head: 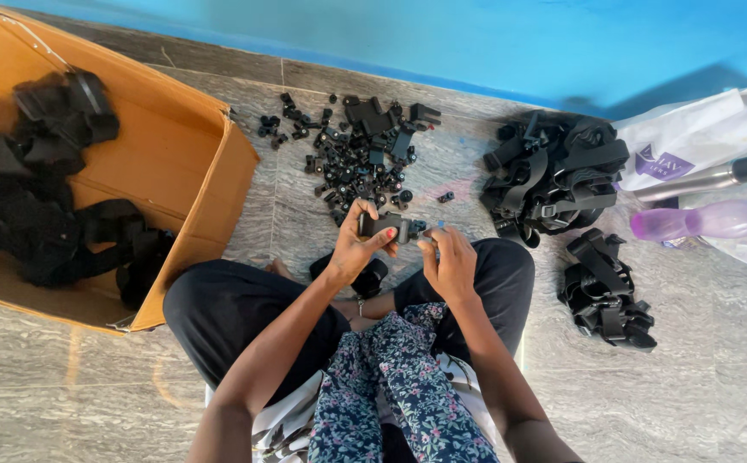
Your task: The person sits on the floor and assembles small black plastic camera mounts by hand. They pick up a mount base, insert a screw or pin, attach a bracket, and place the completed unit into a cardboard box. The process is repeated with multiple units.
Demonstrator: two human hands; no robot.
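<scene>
A grey stone-tiled floor [65, 377] runs up to a blue wall [476, 43], and the person sits cross-legged on it, seen from the head camera.

The left hand [358, 244] grasps a black plastic clip body [384, 225], fingers wrapped over its top, held above the lap just short of the scattered pile of small black parts [358, 163] lying toward the wall. The right hand [449, 257] pinches a small piece at the clip's right end; what that piece is cannot be told.

Toward the floor's left edge an open cardboard box [193, 163] holds black straps. To the right lie a heap of strapped assemblies [554, 171] and a smaller bundle [605, 291], then a white bag [691, 129], a steel bottle [699, 180] and a purple bottle [699, 220].

This looks like a fitting step: a small part going into the clip. Seating it would call for steady alignment and a firm press.
</scene>
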